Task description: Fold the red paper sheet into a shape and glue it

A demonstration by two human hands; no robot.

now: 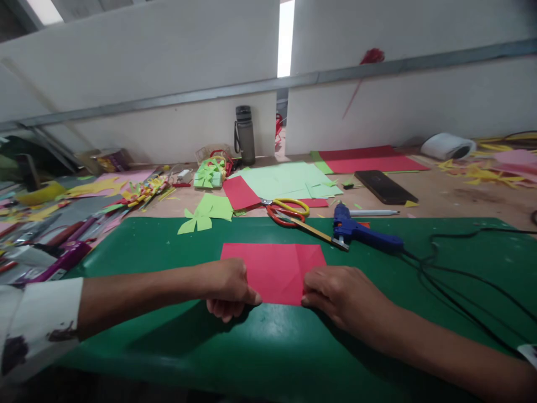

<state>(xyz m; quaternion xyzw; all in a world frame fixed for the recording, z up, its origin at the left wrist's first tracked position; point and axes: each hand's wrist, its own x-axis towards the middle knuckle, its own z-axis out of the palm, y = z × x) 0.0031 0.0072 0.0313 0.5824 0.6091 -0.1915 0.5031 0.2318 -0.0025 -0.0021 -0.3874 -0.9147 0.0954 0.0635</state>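
Note:
A red sheet of paper (274, 271) with faint creases lies on the green mat (251, 352) in front of me. My left hand (230, 285) is closed at its near left corner, thumb on the near edge and the other fingers curled. At the near right corner my right hand (335, 291) pinches the paper between thumb and curled fingers. Beyond the sheet lie scissors (289, 211) with red and yellow handles. A pencil (312, 228) rests against them, and a blue glue gun (364, 232) lies to its right.
Light green paper (281, 180), green cut pieces (207, 212) and a phone (385, 186) lie behind the mat. A grey bottle (245, 134) stands by the white partition. Black cable (453, 274) crosses the mat's right side. Pens and paper scraps crowd the left.

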